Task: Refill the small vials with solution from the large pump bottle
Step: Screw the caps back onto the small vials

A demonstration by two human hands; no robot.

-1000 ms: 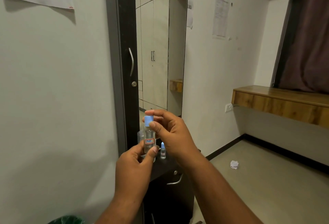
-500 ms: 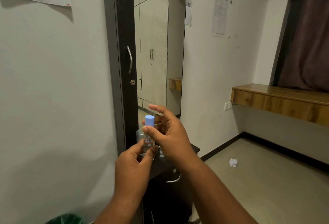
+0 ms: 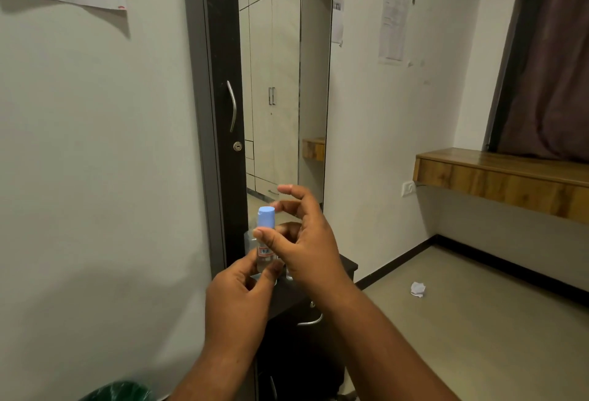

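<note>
I hold a small clear vial (image 3: 265,253) with a blue cap (image 3: 266,217) and a red-and-blue label upright in front of me. My left hand (image 3: 236,302) pinches its lower body between thumb and fingers. My right hand (image 3: 310,251) is beside the vial on the right, its thumb tip touching the neck just under the cap and its other fingers spread off the cap. Behind the vial, part of a larger clear bottle (image 3: 249,240) shows on the dark cabinet (image 3: 348,265). My right hand hides whatever else stands there.
A tall mirror (image 3: 283,82) and a dark door frame with a metal handle (image 3: 233,104) rise behind the cabinet. A wooden shelf (image 3: 497,174) juts from the right wall. Crumpled paper (image 3: 417,289) lies on the floor. A green bin (image 3: 121,391) sits at lower left.
My right fingers have come off the blue cap and spread, and the thumb has slid down to the vial's neck. The second small vial on the cabinet is now hidden by my hand.
</note>
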